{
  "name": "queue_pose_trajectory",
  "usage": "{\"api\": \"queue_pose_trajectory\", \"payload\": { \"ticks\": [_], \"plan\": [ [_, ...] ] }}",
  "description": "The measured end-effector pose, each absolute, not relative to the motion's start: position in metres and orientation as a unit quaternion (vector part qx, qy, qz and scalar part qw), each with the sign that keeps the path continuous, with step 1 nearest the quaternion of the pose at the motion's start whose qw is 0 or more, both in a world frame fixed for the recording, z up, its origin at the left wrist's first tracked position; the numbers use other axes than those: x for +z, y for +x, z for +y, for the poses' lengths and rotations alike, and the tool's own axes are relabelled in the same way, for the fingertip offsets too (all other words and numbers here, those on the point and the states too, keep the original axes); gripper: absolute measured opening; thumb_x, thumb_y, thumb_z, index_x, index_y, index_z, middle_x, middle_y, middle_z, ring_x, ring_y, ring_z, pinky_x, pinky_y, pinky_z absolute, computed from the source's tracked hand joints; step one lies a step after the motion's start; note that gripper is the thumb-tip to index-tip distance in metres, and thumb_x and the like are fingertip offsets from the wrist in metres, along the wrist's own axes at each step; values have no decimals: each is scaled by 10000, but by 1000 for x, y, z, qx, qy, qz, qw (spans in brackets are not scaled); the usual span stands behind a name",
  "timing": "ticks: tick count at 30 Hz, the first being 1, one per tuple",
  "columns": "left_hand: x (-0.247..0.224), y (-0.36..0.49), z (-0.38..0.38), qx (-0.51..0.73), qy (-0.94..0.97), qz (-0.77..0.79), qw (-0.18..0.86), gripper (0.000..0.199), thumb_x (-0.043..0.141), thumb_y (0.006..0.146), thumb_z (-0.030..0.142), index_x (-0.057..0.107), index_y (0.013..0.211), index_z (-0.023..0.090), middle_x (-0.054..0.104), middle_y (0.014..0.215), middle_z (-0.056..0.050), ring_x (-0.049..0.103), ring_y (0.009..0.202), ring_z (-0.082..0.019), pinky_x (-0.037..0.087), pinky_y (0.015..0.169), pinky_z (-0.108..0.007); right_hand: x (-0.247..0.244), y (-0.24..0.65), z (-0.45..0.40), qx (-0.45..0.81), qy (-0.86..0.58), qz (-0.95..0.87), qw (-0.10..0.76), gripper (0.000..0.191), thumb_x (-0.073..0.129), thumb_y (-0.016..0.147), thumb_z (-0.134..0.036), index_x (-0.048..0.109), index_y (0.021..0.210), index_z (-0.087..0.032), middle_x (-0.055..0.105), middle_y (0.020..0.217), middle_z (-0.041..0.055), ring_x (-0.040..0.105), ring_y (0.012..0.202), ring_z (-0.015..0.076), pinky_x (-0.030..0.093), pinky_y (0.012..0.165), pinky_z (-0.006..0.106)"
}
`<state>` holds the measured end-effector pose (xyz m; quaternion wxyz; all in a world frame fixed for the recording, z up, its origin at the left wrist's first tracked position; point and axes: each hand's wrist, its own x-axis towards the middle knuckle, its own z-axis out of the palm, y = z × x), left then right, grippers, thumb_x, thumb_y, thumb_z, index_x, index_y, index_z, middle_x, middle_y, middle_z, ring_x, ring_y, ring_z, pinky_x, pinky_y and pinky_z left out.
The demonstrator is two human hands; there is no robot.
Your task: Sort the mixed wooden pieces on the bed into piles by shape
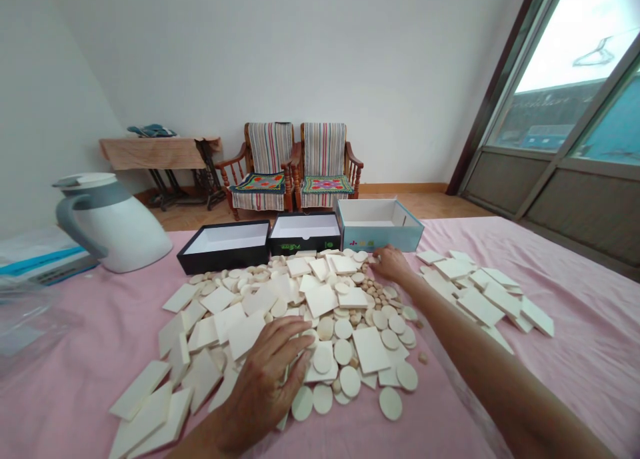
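Observation:
A wide heap of pale wooden pieces, square tiles, round discs and small beads, covers the middle of the pink cloth. My left hand lies over the near side of the heap, fingers stretched out and apart, touching discs and tiles. Reaching farther out, my right hand is at the heap's far right edge, just in front of the light blue box. Its fingers are bent together at small pale pieces; what they hold, if anything, is too small to make out.
Two black boxes with white insides stand left of the blue one. A second group of square tiles lies right of my right arm. A white and grey jug stands at left. Two chairs are beyond.

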<state>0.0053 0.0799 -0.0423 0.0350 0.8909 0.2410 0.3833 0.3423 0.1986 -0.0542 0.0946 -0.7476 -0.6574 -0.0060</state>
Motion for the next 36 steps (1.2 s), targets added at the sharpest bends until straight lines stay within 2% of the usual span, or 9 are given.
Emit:
{"api": "queue_pose_trajectory", "payload": {
  "ticks": [5,10,15,19,24,26,29,32,36],
  "plan": [
    [-43,4,80,377,893,242,41,281,529,874,71,596,1128,170,624,1126,-116,534,1147,-225,514,936,-392,-51,346,191,-3,-748,-657,97,241,559,785,-308,662,936,-152,684,943,131,596,926,249,389,768,313],
    [-42,4,79,373,895,241,47,289,529,871,63,589,1133,172,616,1138,-116,524,1156,-228,507,944,-397,-39,342,181,47,-772,-601,200,182,464,777,-157,635,837,-175,688,834,81,594,762,190,330,603,264],
    [-42,4,79,378,893,238,50,285,530,876,65,585,1134,174,615,1132,-114,522,1147,-226,506,934,-394,-13,305,169,98,-665,-686,278,171,457,783,-157,617,837,-186,658,754,24,559,687,150,332,605,232],
    [-43,3,79,371,895,239,59,286,533,875,60,582,1136,165,608,1140,-114,507,1158,-223,493,948,-390,-3,261,169,117,-593,-735,308,209,450,802,-147,630,905,-172,659,747,29,568,682,152,358,625,233],
    [-44,1,79,369,895,241,63,287,531,873,55,580,1136,160,605,1139,-118,503,1154,-222,488,950,-387,-5,244,184,171,-533,-740,372,289,474,816,-126,633,1051,-180,711,927,48,635,833,160,442,729,247],
    [-43,1,78,370,895,242,66,279,532,872,57,583,1127,158,608,1132,-117,507,1148,-221,488,950,-387,-7,253,189,157,-557,-733,358,329,461,773,-52,654,1011,-171,715,970,59,642,886,166,455,785,261],
    [-43,1,78,367,895,243,68,270,534,870,59,589,1116,156,613,1125,-114,512,1143,-218,488,953,-385,-14,272,190,122,-594,-747,275,432,517,668,7,655,1045,-153,701,1055,88,628,973,207,445,872,304],
    [-43,1,78,370,895,243,63,265,535,869,66,597,1110,157,622,1115,-114,524,1135,-218,495,945,-382,-25,282,189,120,-593,-766,217,459,638,682,-104,624,1137,-156,665,1143,118,599,1039,247,431,908,350],
    [-42,2,79,379,890,246,60,242,525,871,81,614,1080,162,635,1098,-115,550,1111,-219,511,925,-382,-31,282,186,91,-592,-768,225,404,667,751,-315,627,1117,-149,651,1123,132,574,1048,259,421,904,370]
  ]
}}
